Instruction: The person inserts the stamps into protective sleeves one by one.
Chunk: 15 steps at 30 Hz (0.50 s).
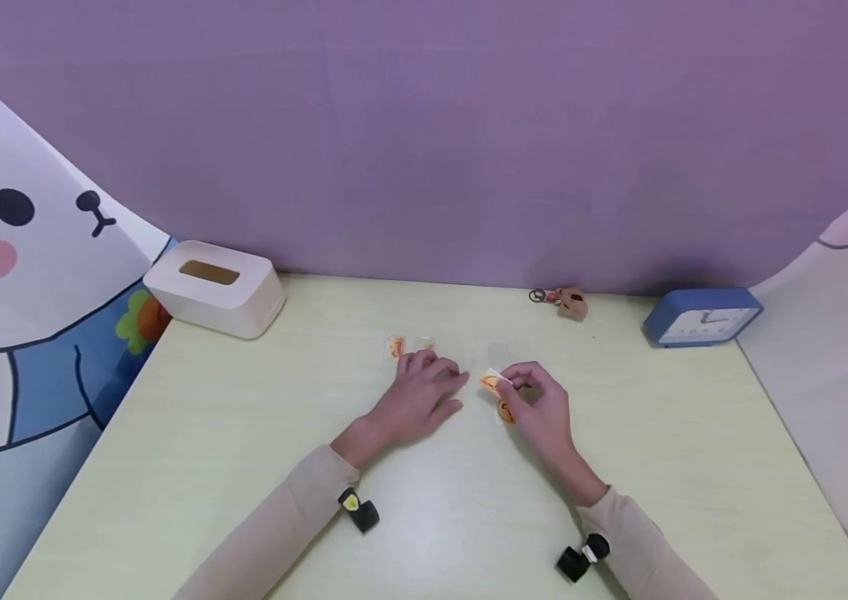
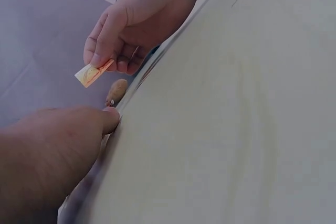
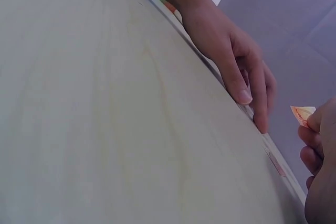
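Note:
My right hand (image 1: 539, 408) pinches a small, flat orange-and-white printed piece (image 1: 493, 382) between thumb and fingers, raised a little off the table. Its exact kind cannot be told. Just below that hand lies a round orange piece (image 1: 505, 411), partly covered by the fingers. The left hand (image 1: 419, 396) is palm down, its loosely bent fingers at the tabletop; the right wrist view shows a fingertip (image 3: 261, 125) there. Beyond those fingers are an orange printed piece (image 1: 396, 346) and another, partly hidden one (image 1: 426, 342). A faint clear square (image 1: 499, 353) lies behind the right hand.
A white tissue box (image 1: 217, 287) stands at the table's back left. Toward the back right are a brown plush keychain (image 1: 572, 303) and a blue clock (image 1: 704, 317). Purple cloth (image 1: 424, 167) hangs behind the pale table (image 1: 206, 467).

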Motion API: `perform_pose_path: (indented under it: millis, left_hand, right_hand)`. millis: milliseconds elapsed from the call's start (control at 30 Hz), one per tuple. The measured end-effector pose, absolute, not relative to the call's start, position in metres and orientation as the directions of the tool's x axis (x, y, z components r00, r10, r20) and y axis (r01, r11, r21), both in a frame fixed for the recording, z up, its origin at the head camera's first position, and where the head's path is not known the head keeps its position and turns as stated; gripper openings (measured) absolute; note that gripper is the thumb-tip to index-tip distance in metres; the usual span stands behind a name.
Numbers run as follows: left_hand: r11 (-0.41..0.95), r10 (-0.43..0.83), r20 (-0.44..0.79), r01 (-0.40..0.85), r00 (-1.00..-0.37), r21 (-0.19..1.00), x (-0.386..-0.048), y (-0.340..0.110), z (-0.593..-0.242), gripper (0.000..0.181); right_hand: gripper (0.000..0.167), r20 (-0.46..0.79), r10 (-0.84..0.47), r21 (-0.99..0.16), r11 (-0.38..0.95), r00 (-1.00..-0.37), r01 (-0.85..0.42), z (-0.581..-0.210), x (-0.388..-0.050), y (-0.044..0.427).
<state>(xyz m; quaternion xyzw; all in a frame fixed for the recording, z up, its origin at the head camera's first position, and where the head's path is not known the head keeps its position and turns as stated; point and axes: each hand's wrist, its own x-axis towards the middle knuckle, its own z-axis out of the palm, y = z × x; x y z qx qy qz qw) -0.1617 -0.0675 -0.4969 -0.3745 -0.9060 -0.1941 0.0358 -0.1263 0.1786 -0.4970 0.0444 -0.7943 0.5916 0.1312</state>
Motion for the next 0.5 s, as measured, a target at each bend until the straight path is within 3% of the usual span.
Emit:
perform_pose_path:
  millis: [500]
  left_hand:
    - [0.637, 0.56, 0.315, 0.642, -0.766, 0.427, -0.146, -0.079, -0.499, 0.02]
  right_hand:
    - [0.01, 0.226, 0.092, -0.922, 0.34, -0.97, -0.183, -0.496, -0.127, 0.179]
